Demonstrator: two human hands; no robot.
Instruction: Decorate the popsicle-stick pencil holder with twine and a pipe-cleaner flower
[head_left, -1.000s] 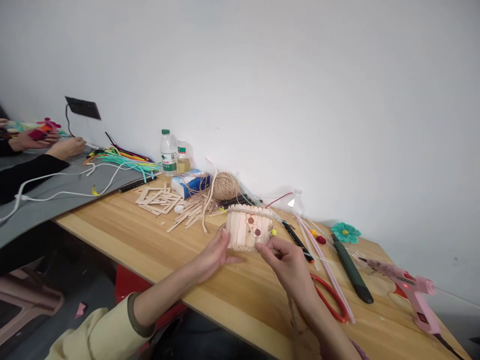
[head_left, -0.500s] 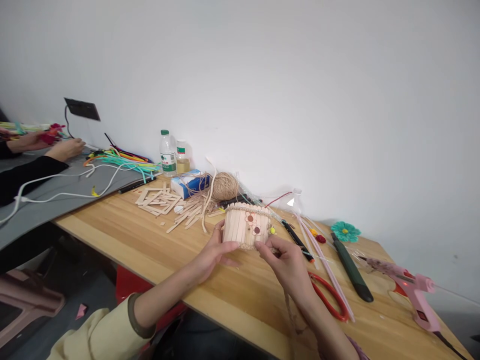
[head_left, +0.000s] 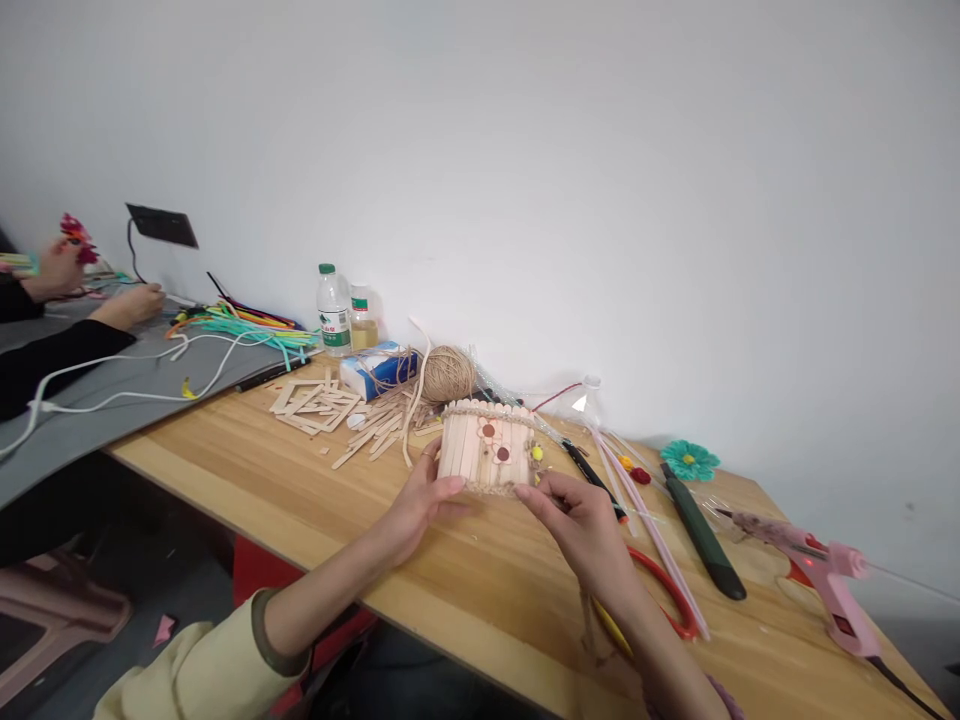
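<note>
A small craft-stick holder (head_left: 461, 450), with two flower cut-outs, a yellow bead at its right side and twine along its upper and lower edges, is held just above the table. My left hand (head_left: 420, 505) grips its left side, thumb across the lower front. At the lower right corner, the thumb and fingers of my right hand (head_left: 574, 515) are pinched on the jute twine that runs along the bottom edge. A loose length of twine (head_left: 587, 625) hangs below that hand. Red-handled scissors (head_left: 675, 590) lie partly hidden behind my right forearm.
Right of my hands lie a black marker (head_left: 592, 478), a green cutter (head_left: 701, 535) and a pink glue gun (head_left: 817, 565). Behind are a twine ball (head_left: 448, 373), loose craft sticks (head_left: 382, 420) and a bottle (head_left: 334, 315). At left, another person's hands (head_left: 135, 305) work.
The holder has shifted slightly left and up with both my hands. More of the scissors' yellow part shows beside my right forearm. The other person's far hand has raised a red item.
</note>
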